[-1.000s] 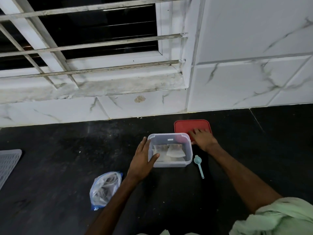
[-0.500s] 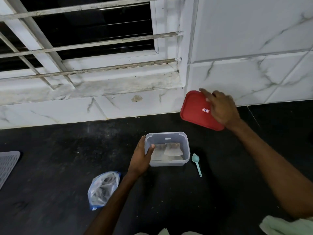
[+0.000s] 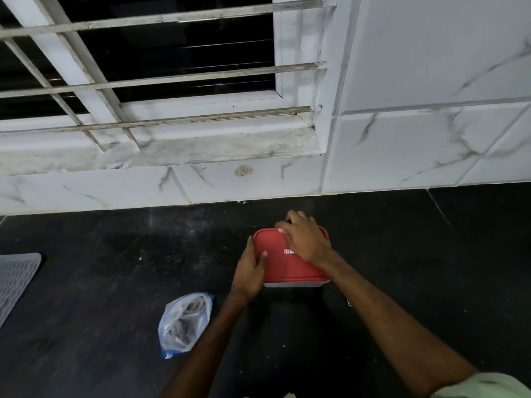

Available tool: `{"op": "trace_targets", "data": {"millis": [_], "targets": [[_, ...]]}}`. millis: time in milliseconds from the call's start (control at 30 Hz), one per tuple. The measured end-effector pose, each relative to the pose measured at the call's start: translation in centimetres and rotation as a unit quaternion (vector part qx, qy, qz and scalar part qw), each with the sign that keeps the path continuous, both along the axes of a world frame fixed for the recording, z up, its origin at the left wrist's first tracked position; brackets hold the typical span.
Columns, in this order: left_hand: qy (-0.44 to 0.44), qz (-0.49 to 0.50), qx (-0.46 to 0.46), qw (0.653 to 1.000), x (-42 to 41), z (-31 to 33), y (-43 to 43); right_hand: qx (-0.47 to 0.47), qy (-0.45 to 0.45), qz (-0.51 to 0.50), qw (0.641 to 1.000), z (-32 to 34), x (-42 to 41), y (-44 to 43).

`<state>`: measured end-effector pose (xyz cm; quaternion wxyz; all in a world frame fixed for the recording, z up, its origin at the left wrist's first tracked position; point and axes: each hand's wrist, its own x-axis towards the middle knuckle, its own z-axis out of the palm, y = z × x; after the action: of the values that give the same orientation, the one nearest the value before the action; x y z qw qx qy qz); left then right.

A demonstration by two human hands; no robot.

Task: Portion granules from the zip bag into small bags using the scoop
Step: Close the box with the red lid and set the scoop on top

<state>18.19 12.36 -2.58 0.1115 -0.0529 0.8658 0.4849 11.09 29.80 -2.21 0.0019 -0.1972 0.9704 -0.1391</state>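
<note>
A red lid [image 3: 275, 262] lies on top of the clear plastic box [image 3: 293, 285] on the black counter, hiding the small bags inside. My left hand [image 3: 248, 275] grips the box's left side, thumb on the lid. My right hand [image 3: 304, 239] lies on the lid's far right part, fingers curled over its far edge. The zip bag [image 3: 185, 324] with granules lies open-mouthed to the left of my left forearm. Only the handle tip of the teal scoop [image 3: 349, 303] shows beside my right forearm.
A white marble-tiled wall [image 3: 258, 182] and a barred window rise just behind the box. A grey ribbed mat [image 3: 14, 280] lies at the counter's left edge. Dark counter [image 3: 431, 254] stretches to the right of the box.
My right hand has brought the red lid down from the air onto the box. My left hand has stayed on the box's left side, and my right forearm now covers the scoop.
</note>
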Motion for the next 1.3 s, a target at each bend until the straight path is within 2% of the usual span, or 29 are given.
{"op": "trace_targets", "data": {"millis": [100,200,400,500,600,700,800,1033,1200,1300], "targets": [[-0.004,-0.009,-0.018,1.000,0.1,-0.5,-0.3,0.019,0.021,-0.036,0.999,-1.2,0.2,-0.1],[0.002,-0.018,-0.039,0.999,-0.3,-0.5,-0.1,0.031,-0.001,-0.078,0.996,-1.5,0.3,0.0],[0.089,-0.078,-0.175,0.977,-2.6,-0.2,1.1,0.029,-0.018,-0.076,0.997,-1.2,0.2,0.2],[0.092,-0.103,-0.225,0.964,-3.0,-0.4,1.8,0.015,-0.031,-0.070,0.997,-1.3,0.1,0.2],[0.089,-0.081,-0.236,0.964,-3.1,-0.6,2.2,0.014,-0.037,-0.089,0.995,-1.1,0.2,0.4],[0.085,-0.065,-0.253,0.961,-3.4,-0.4,2.6,0.041,-0.028,-0.177,0.983,-1.0,1.1,1.1],[0.090,-0.054,-0.262,0.959,-3.8,-0.3,2.9,0.016,-0.054,-0.233,0.971,-0.9,1.8,1.5],[0.094,-0.039,-0.273,0.957,-4.7,-0.4,3.1,-0.008,-0.092,-0.204,0.975,-0.5,1.2,2.2],[0.136,-0.110,-0.324,0.930,-4.4,-1.1,3.3,0.027,-0.055,-0.212,0.975,-1.2,1.8,2.0],[0.163,-0.189,-0.388,0.887,-4.1,-1.4,3.4,0.071,-0.022,-0.213,0.974,-0.9,2.3,1.8]]}}
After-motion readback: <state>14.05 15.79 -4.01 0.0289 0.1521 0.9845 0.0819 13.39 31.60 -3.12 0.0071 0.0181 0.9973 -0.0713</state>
